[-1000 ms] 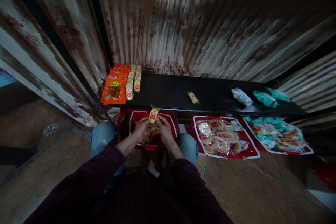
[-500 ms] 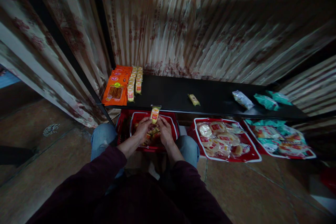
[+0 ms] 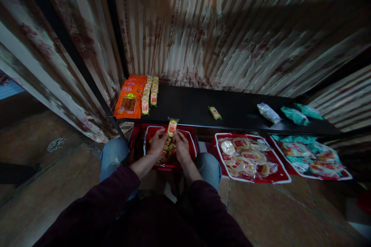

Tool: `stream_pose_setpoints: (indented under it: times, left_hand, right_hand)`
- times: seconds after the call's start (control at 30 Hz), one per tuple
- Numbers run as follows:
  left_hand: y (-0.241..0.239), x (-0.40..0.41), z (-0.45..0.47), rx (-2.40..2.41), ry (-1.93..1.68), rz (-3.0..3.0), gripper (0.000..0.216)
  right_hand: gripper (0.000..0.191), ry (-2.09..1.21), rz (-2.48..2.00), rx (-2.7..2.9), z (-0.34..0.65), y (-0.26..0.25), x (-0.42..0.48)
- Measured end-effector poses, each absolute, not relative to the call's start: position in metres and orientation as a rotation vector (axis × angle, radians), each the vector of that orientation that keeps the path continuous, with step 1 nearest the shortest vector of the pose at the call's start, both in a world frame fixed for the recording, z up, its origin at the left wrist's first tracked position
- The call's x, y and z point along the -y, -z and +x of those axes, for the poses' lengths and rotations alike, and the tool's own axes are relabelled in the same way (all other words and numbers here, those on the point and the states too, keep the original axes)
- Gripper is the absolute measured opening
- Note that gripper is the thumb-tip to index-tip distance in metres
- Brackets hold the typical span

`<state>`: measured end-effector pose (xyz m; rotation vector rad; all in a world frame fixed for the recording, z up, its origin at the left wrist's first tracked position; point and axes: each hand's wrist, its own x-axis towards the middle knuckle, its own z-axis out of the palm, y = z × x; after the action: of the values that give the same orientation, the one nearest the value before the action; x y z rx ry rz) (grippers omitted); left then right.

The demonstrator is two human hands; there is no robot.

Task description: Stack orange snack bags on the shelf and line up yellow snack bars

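A small yellow wrapped snack packet point(image 3: 172, 127) with a red label stands upright between my hands, over the red basket point(image 3: 189, 129) between my knees. My left hand point(image 3: 158, 143) is closed with its fingertips at the packet's lower left side. My right hand point(image 3: 181, 146) pinches the lower right side. Beneath my hands, more small wrapped packets point(image 3: 169, 147) lie in the basket, partly hidden by my fingers. On the black shelf point(image 3: 185, 100) ahead, similar yellow packets point(image 3: 145, 98) stand in two rows beside orange snack bags point(image 3: 129, 98).
A single yellow packet point(image 3: 215, 112) lies mid-shelf. Farther right are a pale packet point(image 3: 268, 113) and two teal packets point(image 3: 295, 115). A red basket of round wrapped pastries point(image 3: 245, 156) and another of teal-and-white packets point(image 3: 311, 156) stand below the shelf. A dark post point(image 3: 116, 19) rises at left.
The view has shifted slightly, so the shelf and baskets sit a little lower. My hands still hold the yellow packet upright; the left fingers have loosened slightly around it.
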<state>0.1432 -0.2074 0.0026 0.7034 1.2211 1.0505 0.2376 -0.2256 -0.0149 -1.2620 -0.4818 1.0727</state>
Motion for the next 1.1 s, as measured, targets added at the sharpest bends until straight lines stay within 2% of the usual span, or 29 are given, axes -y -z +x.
stream_pose_setpoints:
  times: [0.17,0.33,0.6,1.1]
  left_hand:
    - [-0.006,0.205,0.143,-1.235,-1.122,0.890,0.021]
    - [-0.018,0.209,0.145,-1.198,-1.120,0.873,0.014]
    - [-0.016,0.209,0.149,-1.141,-1.092,0.727,0.005]
    - [-0.002,0.195,0.153,-1.246,-1.050,0.752,0.017]
  right_hand:
    - [0.025,-1.009,-1.258,0.559,0.235,0.012,0.222]
    - [0.034,-0.916,-1.320,0.656,0.229,0.009,0.221]
    - [0.032,-0.883,-1.358,0.788,0.227,0.002,0.228]
    - [0.034,-0.984,-1.373,0.725,0.232,0.022,0.215]
